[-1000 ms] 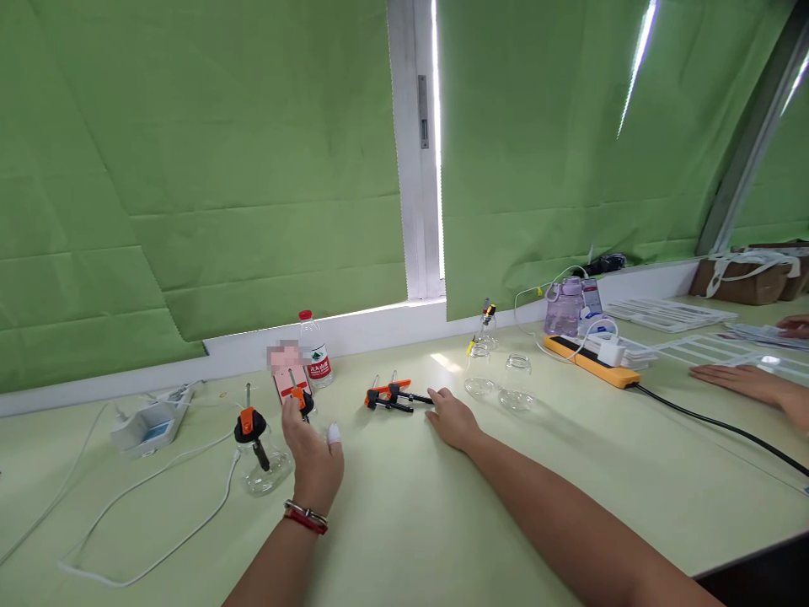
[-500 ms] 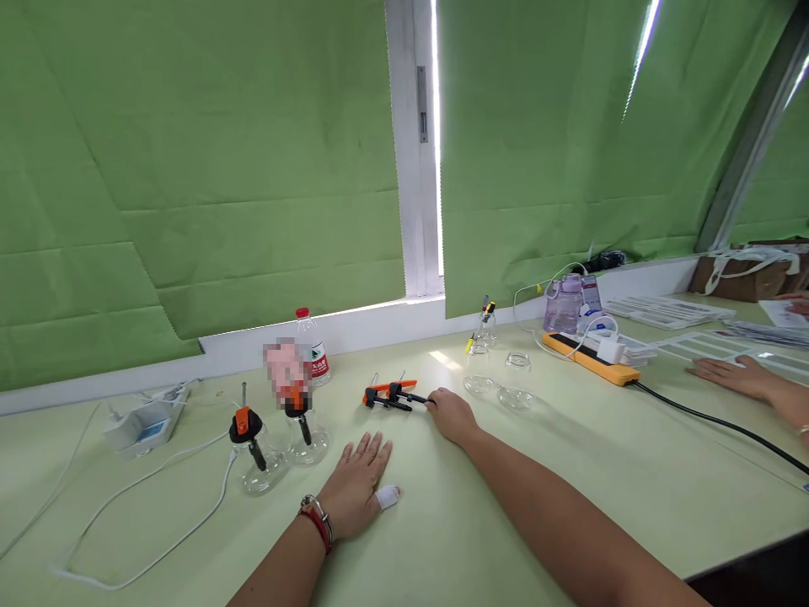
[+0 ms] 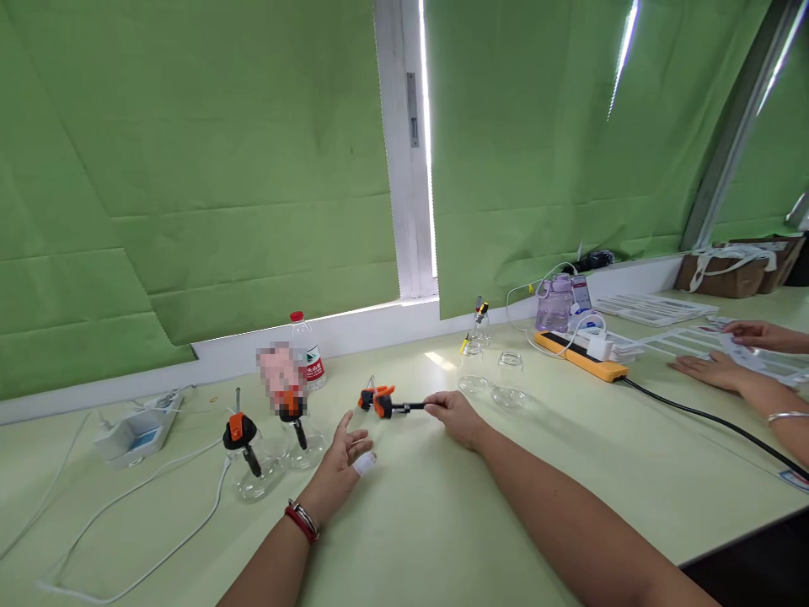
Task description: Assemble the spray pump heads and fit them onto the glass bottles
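My right hand pinches the black stem of a black-and-orange bottle lid, held level over the table. A second lid of the same kind is just behind and left of it, partly hidden. My left hand is raised a little, fingers apart and holding nothing, with a white wrap around the thumb. To its left stand two clear glass bottles, one nearer and one farther, both fitted with black-and-orange lids whose dark stems hang inside. Two lidless glass bottles stand beyond my right hand.
A water bottle stands by the wall near a blurred pink item. White power strip and cables lie left. Right are a yellow power strip, a purple jug, papers, and another person's hands.
My right hand has drawn one lid apart from the other and turned it. My left hand has lifted from the flat table, its fingers now curving. The other person's second hand has come further in.
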